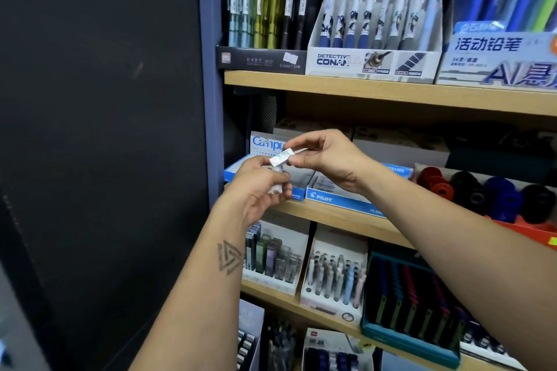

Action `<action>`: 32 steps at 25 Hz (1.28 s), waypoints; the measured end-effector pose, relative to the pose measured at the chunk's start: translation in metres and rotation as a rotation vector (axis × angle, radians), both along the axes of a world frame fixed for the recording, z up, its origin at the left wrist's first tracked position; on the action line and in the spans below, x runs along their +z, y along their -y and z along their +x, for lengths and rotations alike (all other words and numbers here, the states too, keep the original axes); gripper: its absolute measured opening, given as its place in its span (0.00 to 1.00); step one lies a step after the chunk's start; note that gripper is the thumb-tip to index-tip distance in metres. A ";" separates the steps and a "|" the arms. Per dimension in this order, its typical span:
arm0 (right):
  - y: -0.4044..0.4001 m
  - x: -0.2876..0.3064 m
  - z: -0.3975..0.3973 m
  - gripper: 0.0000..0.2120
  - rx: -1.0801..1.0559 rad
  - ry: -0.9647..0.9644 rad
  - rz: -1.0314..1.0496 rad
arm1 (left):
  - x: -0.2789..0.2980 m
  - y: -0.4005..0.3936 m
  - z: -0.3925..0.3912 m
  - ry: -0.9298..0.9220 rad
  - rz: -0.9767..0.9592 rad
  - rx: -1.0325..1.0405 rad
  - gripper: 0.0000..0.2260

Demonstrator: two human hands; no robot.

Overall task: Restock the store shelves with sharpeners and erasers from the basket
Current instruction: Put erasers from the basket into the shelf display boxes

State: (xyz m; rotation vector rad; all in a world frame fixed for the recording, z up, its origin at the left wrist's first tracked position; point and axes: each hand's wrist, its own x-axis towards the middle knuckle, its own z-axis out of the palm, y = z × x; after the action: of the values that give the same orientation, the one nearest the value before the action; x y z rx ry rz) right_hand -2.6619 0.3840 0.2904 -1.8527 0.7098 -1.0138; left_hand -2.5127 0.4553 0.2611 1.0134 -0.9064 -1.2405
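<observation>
Wooden shelves (376, 90) of stationery; both hands hold erasers (281, 156)

Both hands meet in front of the middle shelf (331, 214), the left hand (259, 190) lower and left of the right hand (328, 156), an eraser (281, 156) between them. Behind them on that shelf sit the Campus box (265, 144) at left and the Pilot box (340, 196) to its right; pen displays (373, 24) stand on the shelf above.

Both hands (301, 169) pinch a small eraser (281, 156) before the Campus box (266, 144).
</observation>
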 end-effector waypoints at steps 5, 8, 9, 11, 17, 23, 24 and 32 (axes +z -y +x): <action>-0.003 0.002 -0.030 0.13 -0.110 -0.039 -0.024 | 0.005 0.005 -0.008 -0.172 0.046 -0.010 0.09; -0.007 0.003 -0.042 0.13 -0.131 -0.049 -0.028 | 0.004 0.010 -0.021 -0.178 0.049 0.022 0.06; -0.008 0.003 -0.045 0.14 -0.129 -0.044 -0.017 | 0.003 0.012 -0.026 -0.189 0.041 0.025 0.05; -0.010 0.001 -0.051 0.15 -0.117 0.004 0.051 | 0.005 0.013 -0.035 -0.212 0.021 0.022 0.03; -0.016 -0.002 -0.061 0.15 -0.107 0.264 0.442 | 0.006 0.016 -0.058 -0.179 -0.095 0.077 0.11; -0.015 -0.006 -0.066 0.14 -0.099 0.384 0.503 | 0.003 0.014 -0.072 -0.093 -0.175 0.081 0.15; -0.015 -0.006 -0.066 0.14 -0.094 0.376 0.509 | 0.003 0.014 -0.073 -0.089 -0.170 0.069 0.14; 0.000 -0.003 -0.069 0.06 -0.387 -0.109 0.252 | 0.007 0.014 -0.051 -0.144 -0.043 0.162 0.13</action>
State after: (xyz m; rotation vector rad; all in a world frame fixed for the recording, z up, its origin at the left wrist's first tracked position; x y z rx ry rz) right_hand -2.7308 0.3839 0.2874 -1.5926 1.2377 -1.0123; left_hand -2.5637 0.4414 0.2676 0.9322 -0.7228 -1.1374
